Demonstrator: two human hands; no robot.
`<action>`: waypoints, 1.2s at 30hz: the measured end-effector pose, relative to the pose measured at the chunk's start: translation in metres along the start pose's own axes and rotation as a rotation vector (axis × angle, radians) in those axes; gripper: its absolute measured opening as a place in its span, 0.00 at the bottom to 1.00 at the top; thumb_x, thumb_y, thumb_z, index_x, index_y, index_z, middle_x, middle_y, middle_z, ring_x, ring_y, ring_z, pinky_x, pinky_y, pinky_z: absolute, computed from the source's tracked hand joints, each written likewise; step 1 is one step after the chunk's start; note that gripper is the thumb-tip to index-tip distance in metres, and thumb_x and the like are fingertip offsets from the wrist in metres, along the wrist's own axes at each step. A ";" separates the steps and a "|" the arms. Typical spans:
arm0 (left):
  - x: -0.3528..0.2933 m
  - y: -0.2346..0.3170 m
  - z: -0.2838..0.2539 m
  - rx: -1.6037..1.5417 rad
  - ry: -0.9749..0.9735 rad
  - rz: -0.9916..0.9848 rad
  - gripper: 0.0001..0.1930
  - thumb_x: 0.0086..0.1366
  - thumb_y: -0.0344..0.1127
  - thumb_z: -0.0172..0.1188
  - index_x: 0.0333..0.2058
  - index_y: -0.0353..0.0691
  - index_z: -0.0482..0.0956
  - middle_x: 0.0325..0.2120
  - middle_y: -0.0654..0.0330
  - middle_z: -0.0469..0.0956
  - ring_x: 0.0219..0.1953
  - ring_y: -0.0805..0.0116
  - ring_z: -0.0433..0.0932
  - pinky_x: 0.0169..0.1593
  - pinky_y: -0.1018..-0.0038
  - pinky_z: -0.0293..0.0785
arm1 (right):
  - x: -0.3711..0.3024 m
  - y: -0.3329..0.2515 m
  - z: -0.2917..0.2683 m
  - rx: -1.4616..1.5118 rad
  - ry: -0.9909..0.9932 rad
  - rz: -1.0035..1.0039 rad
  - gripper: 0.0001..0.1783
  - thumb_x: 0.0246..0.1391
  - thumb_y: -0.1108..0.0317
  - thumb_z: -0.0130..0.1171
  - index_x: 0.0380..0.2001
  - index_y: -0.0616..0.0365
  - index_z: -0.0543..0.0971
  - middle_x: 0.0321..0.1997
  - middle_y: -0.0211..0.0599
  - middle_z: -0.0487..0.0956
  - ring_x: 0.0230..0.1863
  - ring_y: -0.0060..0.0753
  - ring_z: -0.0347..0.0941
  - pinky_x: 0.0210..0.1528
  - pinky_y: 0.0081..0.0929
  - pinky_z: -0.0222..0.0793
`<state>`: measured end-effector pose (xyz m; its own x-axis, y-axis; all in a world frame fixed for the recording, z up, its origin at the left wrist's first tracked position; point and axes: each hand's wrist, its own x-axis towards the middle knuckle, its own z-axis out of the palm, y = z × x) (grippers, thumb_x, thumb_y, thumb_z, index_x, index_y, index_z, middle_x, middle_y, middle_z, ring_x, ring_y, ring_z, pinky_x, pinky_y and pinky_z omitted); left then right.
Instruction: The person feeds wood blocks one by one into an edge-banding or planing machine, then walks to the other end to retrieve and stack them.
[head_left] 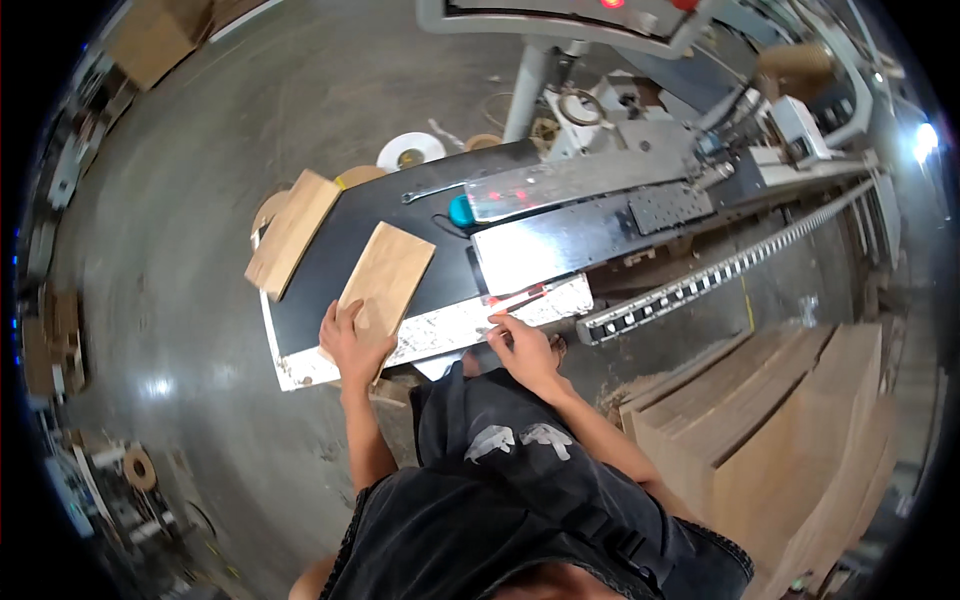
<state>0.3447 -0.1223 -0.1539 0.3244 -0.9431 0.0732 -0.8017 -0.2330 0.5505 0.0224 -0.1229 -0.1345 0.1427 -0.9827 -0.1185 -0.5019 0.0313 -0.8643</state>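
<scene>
My left hand (355, 345) is closed on the near end of a light wooden board (390, 265). The board lies slanted over the black table (330, 310) and its pale, scuffed front strip (440, 330). A second wooden board (293, 232) rests at the table's left edge, apart from my hand. Over the right part of the strip is my right hand (525, 355), thumb and fingers drawn together. A small orange-red bit shows at its fingertips, too small to name.
A metal machine bed (540, 245) runs off to the right, with a roller rail (720, 268) in front. A wrench (432, 191) and a teal round object (461, 211) lie behind the boards. Large wooden panels (770, 400) are stacked at my right. A white roll (411, 151) sits behind the table.
</scene>
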 end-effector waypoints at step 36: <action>0.014 0.250 0.149 -0.117 -0.224 0.624 0.24 0.67 0.43 0.70 0.59 0.42 0.81 0.75 0.33 0.54 0.76 0.30 0.52 0.74 0.43 0.51 | 0.060 0.068 -0.050 -0.190 0.475 0.161 0.57 0.56 0.66 0.71 0.73 0.88 0.46 0.81 0.81 0.28 0.68 0.79 0.65 0.64 0.54 0.73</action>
<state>0.0735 -0.2296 -0.1392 -0.3041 -0.9219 0.2400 -0.7411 0.3872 0.5485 -0.0454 -0.1888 -0.1759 -0.3285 -0.9440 0.0300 -0.6373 0.1981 -0.7447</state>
